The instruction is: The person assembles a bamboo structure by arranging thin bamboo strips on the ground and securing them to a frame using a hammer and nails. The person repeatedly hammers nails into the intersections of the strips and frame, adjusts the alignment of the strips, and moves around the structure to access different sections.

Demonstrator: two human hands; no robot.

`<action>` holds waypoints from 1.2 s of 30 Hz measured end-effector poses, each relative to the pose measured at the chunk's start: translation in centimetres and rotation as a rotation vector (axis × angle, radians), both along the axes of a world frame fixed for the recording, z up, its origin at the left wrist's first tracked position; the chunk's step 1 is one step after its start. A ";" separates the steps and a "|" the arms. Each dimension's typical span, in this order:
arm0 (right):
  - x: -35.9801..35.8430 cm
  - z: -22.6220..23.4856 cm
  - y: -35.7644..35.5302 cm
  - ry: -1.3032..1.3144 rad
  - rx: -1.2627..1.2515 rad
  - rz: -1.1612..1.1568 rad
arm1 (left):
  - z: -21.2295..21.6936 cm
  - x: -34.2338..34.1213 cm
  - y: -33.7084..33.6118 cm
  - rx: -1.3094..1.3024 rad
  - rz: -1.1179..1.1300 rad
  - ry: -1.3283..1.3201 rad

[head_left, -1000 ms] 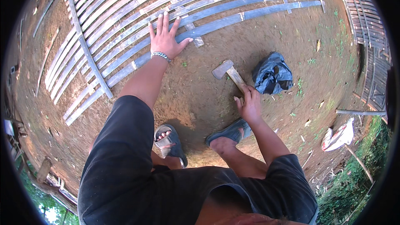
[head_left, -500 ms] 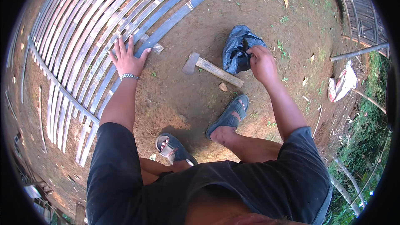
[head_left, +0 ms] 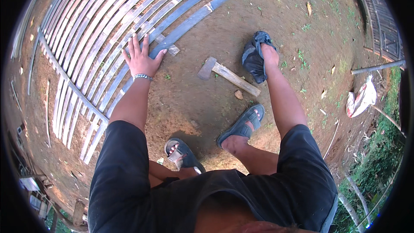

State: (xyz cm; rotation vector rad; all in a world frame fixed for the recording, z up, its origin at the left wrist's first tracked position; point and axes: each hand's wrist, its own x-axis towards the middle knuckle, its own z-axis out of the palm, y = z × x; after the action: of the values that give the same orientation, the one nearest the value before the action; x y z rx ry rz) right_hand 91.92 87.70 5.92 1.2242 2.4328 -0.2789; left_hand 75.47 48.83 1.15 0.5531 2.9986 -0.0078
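Observation:
My left hand, with a chain bracelet at the wrist, lies flat with fingers spread on the near edge of a panel of long bamboo slats. To the right, my right hand reaches into a crumpled black plastic bag. Its fingers are hidden inside the bag, so whether they grip anything does not show. Between the two hands an axe with a wooden handle lies on the dirt, its metal head toward the left and its handle end below the bag.
My sandalled feet stand just below the axe. A small brown chip lies by the handle. At the right are a white and red sack, a pole and a woven bamboo structure. Green plants border the lower right.
My right hand has gone from the bag's opening to inside it, and the bag now covers the fingers. My left hand stays spread on the slats. The whole view has shifted slightly.

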 end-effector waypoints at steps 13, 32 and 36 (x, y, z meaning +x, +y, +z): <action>1.1 0.0 -0.2 0.079 0.062 0.113 | 0.7 0.1 -0.2 0.022 0.031 -0.042; -0.5 14.8 -4.5 0.566 0.032 0.518 | 1.8 3.1 2.0 0.838 -0.055 0.066; -2.2 14.2 -9.9 0.676 -0.203 0.869 | 7.5 8.3 8.2 1.142 -0.154 -0.401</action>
State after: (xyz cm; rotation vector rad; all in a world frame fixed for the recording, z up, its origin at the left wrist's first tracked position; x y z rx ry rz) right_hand 89.71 77.75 20.11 -0.1247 3.1082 -0.7219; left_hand 83.80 57.01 8.66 0.7131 2.2858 1.6178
